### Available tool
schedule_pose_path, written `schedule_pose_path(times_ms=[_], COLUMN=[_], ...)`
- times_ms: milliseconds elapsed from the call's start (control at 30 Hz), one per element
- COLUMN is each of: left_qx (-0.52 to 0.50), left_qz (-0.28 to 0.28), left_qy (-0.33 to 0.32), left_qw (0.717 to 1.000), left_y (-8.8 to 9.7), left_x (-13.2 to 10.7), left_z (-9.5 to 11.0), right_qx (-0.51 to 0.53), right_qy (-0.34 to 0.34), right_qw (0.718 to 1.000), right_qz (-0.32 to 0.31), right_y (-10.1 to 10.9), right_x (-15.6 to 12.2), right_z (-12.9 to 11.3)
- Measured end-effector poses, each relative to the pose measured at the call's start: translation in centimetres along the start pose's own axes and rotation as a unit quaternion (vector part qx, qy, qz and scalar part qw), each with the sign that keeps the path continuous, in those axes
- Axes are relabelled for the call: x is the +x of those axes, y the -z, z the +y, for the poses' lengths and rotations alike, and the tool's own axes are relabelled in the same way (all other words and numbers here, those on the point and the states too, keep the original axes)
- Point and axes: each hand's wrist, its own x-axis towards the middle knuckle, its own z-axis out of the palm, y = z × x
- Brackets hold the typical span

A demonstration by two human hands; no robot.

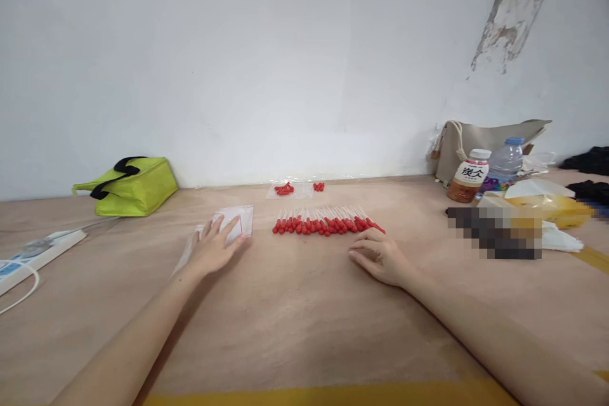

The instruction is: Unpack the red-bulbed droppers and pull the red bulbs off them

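A row of several thin sticks with red tips [326, 222] lies on the wooden table [295, 323], tips pointing toward me. My left hand [216, 247] lies flat with fingers spread on a small clear plastic bag [238, 221] to the left of the row. My right hand [378, 255] rests on the table just in front of the row's right end, fingers loosely curled, with nothing visible in them. Behind the row lie clear bags [291, 189] holding a few red pieces.
A lime-green bag [130, 185] sits at the back left by the wall. A white power strip with cable [35, 254] lies at the left edge. At the right stand a tea bottle [469, 176], a water bottle [505, 163], a beige bag [485, 139] and yellow wrappers [547, 206].
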Motion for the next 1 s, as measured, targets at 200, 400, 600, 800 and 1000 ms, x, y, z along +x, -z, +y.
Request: schedule_pose_path(times_ms=[200,400,600,800,1000], left_qx=[0.008,-0.069,-0.183,-0.224,-0.228], left_qz=[-0.108,0.061,-0.118,-0.061,0.119], left_qy=[-0.003,-0.215,-0.347,-0.311,-0.210], left_qw=[0.994,0.972,0.912,0.922,0.943], left_y=[-1.5,-0.2,-0.3,-1.0,-2.1], left_x=[-0.3,-2.8,-5.6,-5.1,-1.8], left_z=[0.8,4.3,8.8,9.0,11.4], right_qx=[0.003,-0.002,0.010,0.047,0.077], right_qy=[-0.023,-0.052,-0.060,-0.082,-0.085], right_qw=[0.977,0.969,0.975,0.979,0.979], right_qz=[-0.210,-0.243,-0.212,-0.180,-0.169], right_y=[0.4,0.4,0.3,-0.1,-1.1], right_x=[-0.3,0.0,-0.1,0.2,0.5], right_z=[-0.9,-0.9,-0.9,-1.0,-2.6])
